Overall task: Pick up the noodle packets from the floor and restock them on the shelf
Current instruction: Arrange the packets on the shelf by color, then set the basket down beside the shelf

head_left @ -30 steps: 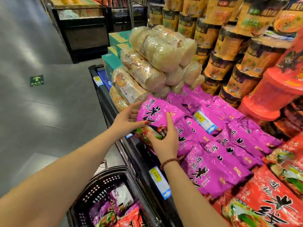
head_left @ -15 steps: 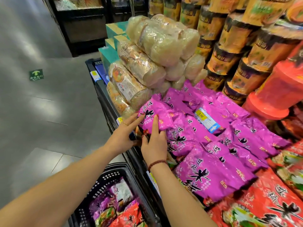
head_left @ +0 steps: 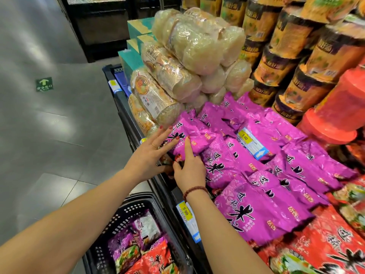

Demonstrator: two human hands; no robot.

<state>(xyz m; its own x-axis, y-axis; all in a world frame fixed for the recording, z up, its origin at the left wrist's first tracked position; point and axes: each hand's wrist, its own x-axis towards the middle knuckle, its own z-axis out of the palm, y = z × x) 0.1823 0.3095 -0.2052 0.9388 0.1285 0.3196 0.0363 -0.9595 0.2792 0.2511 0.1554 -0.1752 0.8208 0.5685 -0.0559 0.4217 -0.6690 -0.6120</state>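
Note:
A purple noodle packet (head_left: 194,136) lies at the front left corner of the purple pile on the shelf (head_left: 166,191). My left hand (head_left: 150,155) presses flat against its left side with straight, spread fingers. My right hand (head_left: 189,165) rests on its lower edge, index finger stretched up over the packet and thumb at the rim. More purple packets (head_left: 262,212) and red packets (head_left: 324,250) cover the shelf to the right. Below, a black basket (head_left: 122,220) on the floor holds purple and red packets (head_left: 142,248).
Clear bags of pale noodles (head_left: 177,62) are stacked just behind the purple pile, with teal boxes (head_left: 136,28) further back. Noodle cups (head_left: 292,56) and red tubs (head_left: 339,113) rise at the right. Price tags (head_left: 185,211) line the shelf edge. Grey floor (head_left: 49,135) spreads left.
Both hands have pushed the purple packet up and back into the pile. The left hand's fingers have flattened against its side, and the right hand has slid up along it.

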